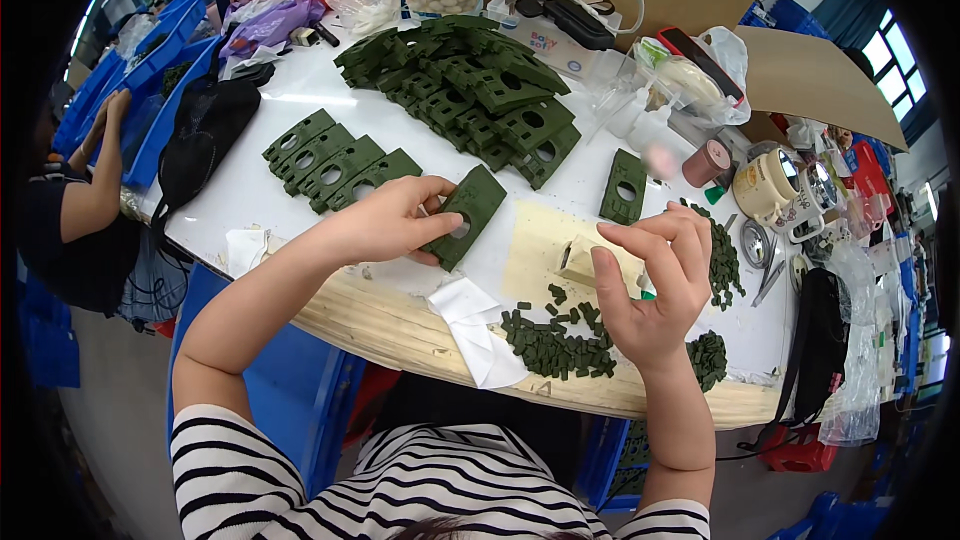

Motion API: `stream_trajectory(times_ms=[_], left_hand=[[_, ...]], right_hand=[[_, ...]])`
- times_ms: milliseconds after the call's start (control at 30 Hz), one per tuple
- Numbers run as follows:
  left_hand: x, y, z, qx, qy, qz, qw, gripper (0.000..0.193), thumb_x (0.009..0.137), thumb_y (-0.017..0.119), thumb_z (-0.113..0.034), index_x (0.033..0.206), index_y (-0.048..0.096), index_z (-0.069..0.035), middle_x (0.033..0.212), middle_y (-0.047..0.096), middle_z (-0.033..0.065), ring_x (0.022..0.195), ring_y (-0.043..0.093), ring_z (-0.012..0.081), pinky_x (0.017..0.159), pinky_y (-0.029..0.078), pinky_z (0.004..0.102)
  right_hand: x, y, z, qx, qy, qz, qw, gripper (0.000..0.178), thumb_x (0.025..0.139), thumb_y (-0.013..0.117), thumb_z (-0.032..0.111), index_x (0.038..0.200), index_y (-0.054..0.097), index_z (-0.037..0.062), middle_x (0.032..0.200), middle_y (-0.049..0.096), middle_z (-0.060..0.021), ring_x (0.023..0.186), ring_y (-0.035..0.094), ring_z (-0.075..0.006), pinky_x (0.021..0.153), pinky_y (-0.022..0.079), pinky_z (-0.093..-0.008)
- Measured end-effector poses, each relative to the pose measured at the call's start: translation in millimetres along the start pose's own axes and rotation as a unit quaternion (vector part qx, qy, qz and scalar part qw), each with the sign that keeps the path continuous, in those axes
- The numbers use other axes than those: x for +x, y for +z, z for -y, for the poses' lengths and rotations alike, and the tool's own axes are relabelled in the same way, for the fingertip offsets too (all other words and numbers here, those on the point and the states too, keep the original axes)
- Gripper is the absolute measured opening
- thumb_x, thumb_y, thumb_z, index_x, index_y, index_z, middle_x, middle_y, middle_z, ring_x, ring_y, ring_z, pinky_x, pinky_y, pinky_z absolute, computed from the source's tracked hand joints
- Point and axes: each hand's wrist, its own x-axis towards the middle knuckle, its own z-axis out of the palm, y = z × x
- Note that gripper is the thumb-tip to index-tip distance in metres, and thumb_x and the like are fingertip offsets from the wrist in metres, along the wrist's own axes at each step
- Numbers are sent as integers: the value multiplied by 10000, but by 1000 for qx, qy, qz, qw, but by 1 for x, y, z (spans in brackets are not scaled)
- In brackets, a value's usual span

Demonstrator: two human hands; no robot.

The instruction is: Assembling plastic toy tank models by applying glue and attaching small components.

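Note:
My left hand [395, 222] grips a dark green plastic plate [478, 202] with a round hole, tilted above the table's near side. To the right, my right hand [655, 285] is raised with its thumb and index finger a little apart; nothing shows between them. Just beside its fingertips sits a small cream-coloured block [577, 258] on a yellowish sheet [535, 230]. Below lies a heap of small dark green pieces [560, 345]. Another green plate [624, 187] rests flat beyond my right hand.
A large pile of green plates [470, 90] covers the table's far middle, and a short row of them [335, 168] lies left. White paper [475, 330] hangs over the front edge. Mugs [765, 185], more small pieces [725, 260] and a black bag [815, 340] stand right. A person [85, 210] sits left.

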Motion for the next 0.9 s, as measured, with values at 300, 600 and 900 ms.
stream_trajectory(times_ms=[300,600,900], left_hand=[[1,13,-9,341,123,-171,916,293,786,627,-152,1024,610,19,734,622,165,653,613,296,602,488,374],[6,17,-1,412,174,-202,871,186,777,640,-114,915,635,12,751,626,156,646,625,291,604,485,377],[-40,-14,16,427,133,-320,835,253,720,715,-164,810,513,-41,759,480,90,733,499,237,647,423,354]], right_hand=[[0,-3,-1,0,2,2,1000,188,627,747,105,791,665,66,736,541,-47,781,476,-244,767,402,-375],[1,-2,-2,-8,0,-4,1000,193,634,748,110,799,660,62,743,540,-50,788,475,-250,764,395,-377],[1,-8,-6,-18,3,-16,1000,191,647,744,115,814,666,69,740,546,-46,775,481,-240,781,391,-374]])
